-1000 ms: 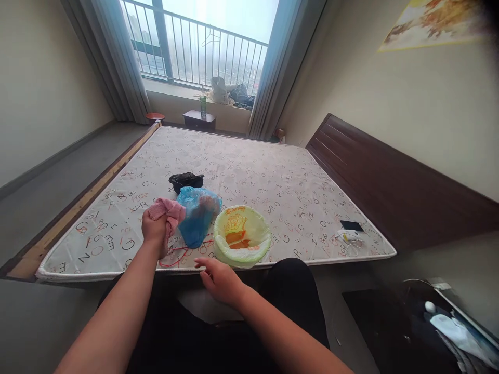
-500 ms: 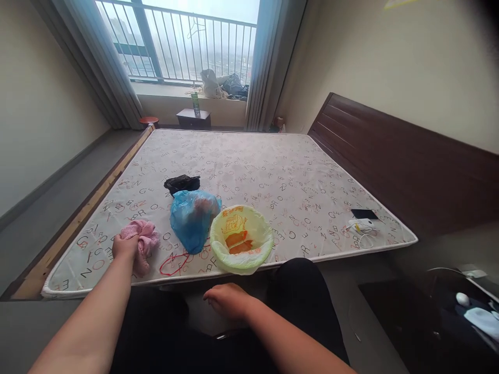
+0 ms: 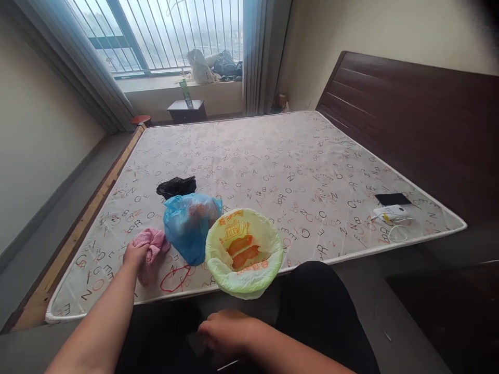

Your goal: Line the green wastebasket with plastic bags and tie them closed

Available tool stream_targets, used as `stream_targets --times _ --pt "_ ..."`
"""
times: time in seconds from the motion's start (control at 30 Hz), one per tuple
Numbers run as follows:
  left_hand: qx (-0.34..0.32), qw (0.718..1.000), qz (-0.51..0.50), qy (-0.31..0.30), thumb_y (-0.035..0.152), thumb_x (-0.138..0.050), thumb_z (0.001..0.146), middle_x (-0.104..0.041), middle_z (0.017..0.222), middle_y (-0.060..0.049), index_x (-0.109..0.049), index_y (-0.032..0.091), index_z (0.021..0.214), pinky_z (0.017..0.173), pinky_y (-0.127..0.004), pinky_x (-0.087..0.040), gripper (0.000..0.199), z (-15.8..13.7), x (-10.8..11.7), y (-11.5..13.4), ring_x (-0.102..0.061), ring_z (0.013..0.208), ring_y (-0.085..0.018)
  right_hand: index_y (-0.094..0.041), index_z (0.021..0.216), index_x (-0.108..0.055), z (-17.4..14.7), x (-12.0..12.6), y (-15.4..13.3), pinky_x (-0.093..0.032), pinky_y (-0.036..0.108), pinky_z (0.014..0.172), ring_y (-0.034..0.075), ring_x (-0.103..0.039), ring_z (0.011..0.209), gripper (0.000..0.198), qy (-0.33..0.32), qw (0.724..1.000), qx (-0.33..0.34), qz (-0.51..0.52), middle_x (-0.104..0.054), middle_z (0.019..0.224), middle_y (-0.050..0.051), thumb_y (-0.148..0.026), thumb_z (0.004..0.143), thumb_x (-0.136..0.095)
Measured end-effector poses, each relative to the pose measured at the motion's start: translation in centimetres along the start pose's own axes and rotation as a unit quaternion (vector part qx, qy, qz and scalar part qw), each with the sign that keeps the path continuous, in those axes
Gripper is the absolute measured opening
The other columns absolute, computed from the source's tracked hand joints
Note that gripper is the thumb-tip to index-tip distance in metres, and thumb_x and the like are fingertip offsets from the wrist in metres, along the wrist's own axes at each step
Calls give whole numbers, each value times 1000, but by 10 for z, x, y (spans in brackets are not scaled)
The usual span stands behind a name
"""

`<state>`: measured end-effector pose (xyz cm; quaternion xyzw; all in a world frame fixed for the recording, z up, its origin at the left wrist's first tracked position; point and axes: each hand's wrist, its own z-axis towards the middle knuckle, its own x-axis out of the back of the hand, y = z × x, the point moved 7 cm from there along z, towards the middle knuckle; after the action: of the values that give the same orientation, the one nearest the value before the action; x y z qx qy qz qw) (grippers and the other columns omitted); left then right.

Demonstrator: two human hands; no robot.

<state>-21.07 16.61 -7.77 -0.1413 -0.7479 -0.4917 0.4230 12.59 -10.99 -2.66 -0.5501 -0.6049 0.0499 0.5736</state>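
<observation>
My left hand (image 3: 134,255) is closed on a pink cloth (image 3: 153,245), bunched on the near left part of the mattress (image 3: 249,156). Over my lap, my right hand (image 3: 230,331) has its fingers curled in; whatever they hold, if anything, is hidden. Between the cloth and a bin (image 3: 249,283) sits a blue plastic bag (image 3: 187,234) with something reddish showing through. A pale green liner with orange print covers the bin, which stands at the mattress edge. In front of the blue bag lies a red loop of cord (image 3: 175,279).
A crumpled black plastic bag (image 3: 176,187) lies behind the blue one. On the right of the mattress are a dark phone (image 3: 393,199) and a white device with a cable (image 3: 392,213). A dark headboard (image 3: 405,119) rises at right; a small nightstand (image 3: 187,111) stands by the window.
The view has tilted down and come closer to the bed. My left hand still grips the pink cloth, now nearer the blue bag. My right hand stays over my lap.
</observation>
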Motion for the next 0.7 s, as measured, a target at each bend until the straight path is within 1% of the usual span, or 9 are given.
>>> stream_targets --times 0.13,0.23,0.33,0.5,0.6,0.7 --pt "38 998 34 -28 26 -75 68 -69 94 -9 -57 20 102 82 -39 -55 39 7 -14 -8 -69 92 -31 -26 110 -72 -5 16 3 -38 25 47 22 -71 71 30 16 1000 -9 11 -76 99 3 -40 84 -67" --pt "42 996 66 -35 29 -76 67 -68 91 -8 -58 21 105 80 -39 -55 42 14 -21 -11 -69 90 -32 -24 108 -72 -4 19 8 -37 25 45 23 -71 70 28 24 999 -15 25 -76 98 4 -40 85 -67" --pt "42 995 86 -35 32 -76 67 -67 90 -7 -58 21 106 79 -40 -54 44 21 -24 -15 -68 88 -32 -25 107 -72 1 13 14 -37 26 45 24 -71 71 25 19 999 -24 34 -76 98 4 -40 89 -65" --pt "26 995 91 -28 32 -75 67 -68 92 -8 -58 21 111 74 -36 -53 48 24 -27 -16 -67 84 -29 -24 111 -72 6 1 17 -41 28 46 27 -73 75 30 11 999 -29 34 -76 100 7 -44 90 -64" --pt "29 995 90 -32 32 -75 68 -69 97 -9 -57 20 115 73 -33 -52 52 24 -28 -17 -68 85 -28 -24 113 -71 5 -4 19 -44 28 48 28 -73 77 33 -9 999 -41 28 -76 102 8 -45 90 -64" --pt "29 995 92 -37 34 -74 69 -70 105 -11 -55 19 121 75 -32 -52 56 24 -31 -16 -68 89 -27 -24 115 -71 6 -9 21 -45 28 50 27 -73 79 34 -24 998 -55 20 -76 105 8 -45 90 -64"
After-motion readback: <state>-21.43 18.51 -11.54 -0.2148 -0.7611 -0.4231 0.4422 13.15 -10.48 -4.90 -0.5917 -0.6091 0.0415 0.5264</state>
